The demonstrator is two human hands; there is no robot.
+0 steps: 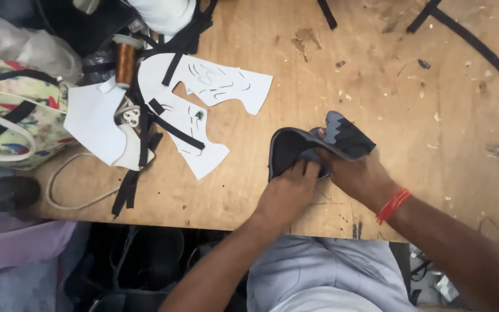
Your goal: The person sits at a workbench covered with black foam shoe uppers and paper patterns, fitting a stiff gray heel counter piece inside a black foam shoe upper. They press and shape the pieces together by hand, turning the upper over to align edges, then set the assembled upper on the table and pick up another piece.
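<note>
Two hands at the near edge of the wooden table [411,86]. Left hand [287,193] and right hand [359,173] both have fingers clamped on one dark shoe upper [295,147], held just above the table, grey patterned part [342,130] toward the right. One red thread band [393,205] on the right wrist. White paper patterns [226,86]: three or so, overlapping at left. One copper thread spool [125,60], upright. Several black straps [463,34]. One floral bag [12,112] at far left.
</note>
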